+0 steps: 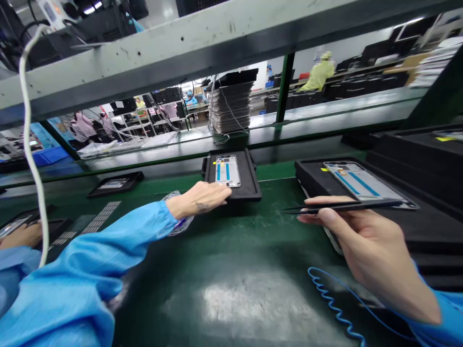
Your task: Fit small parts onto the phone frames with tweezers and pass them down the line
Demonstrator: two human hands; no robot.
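Note:
My left hand (202, 198) reaches across the bench, its fingers closed on the near left edge of a black foam tray (249, 185). In that tray lies a silver phone frame (234, 171) with two blue strips and a yellow tab. My right hand (372, 236) holds black tweezers (347, 206) between thumb and fingers, tips pointing left. Just behind the tweezers, a larger-looking phone frame (365, 180) with blue strips rests on another black tray (313, 178). The left thumb is hidden.
A blue coiled cord (331, 301) lies near my right forearm. Black trays (415, 159) are stacked at right. Another person's hand (23, 235) works at far left, near a smaller tray (135, 179). A white cable (27, 120) hangs at left; a shelf beam (217, 41) crosses above.

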